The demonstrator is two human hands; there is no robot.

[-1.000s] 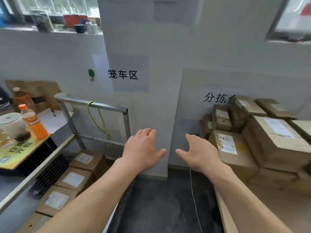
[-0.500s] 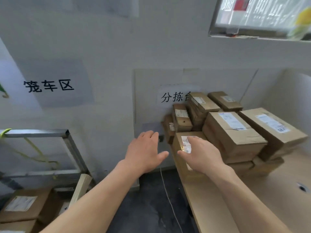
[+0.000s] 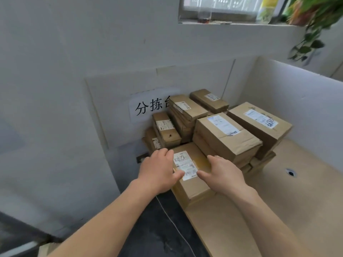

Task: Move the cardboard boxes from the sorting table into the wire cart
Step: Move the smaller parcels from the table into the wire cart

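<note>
Two bare hands are spread over the nearest cardboard box, which lies flat at the desk's left edge, in front of the pile. Left hand: fingers apart and loosely bent over the box's left side, thumb lying at the edge of the shipping label. Right hand: fingers straight and slightly apart along the right of the box top, thumb pointing inward toward the label. Neither hand has closed on the box; whether the palms press it cannot be told.

The remaining boxes are piled in the far left corner of the desk, against the wall. A large box sits just behind the right hand, and a second large box stands beside it toward the right partition. Two flat boxes lie at the back, and a narrow box stands beside the wall sign. All boxes are closed, with labels on top; their contents are hidden.

A cable hole opens in the desk top to the right of the pile. A pale cord runs down over the dark floor beside the desk's left edge.
</note>
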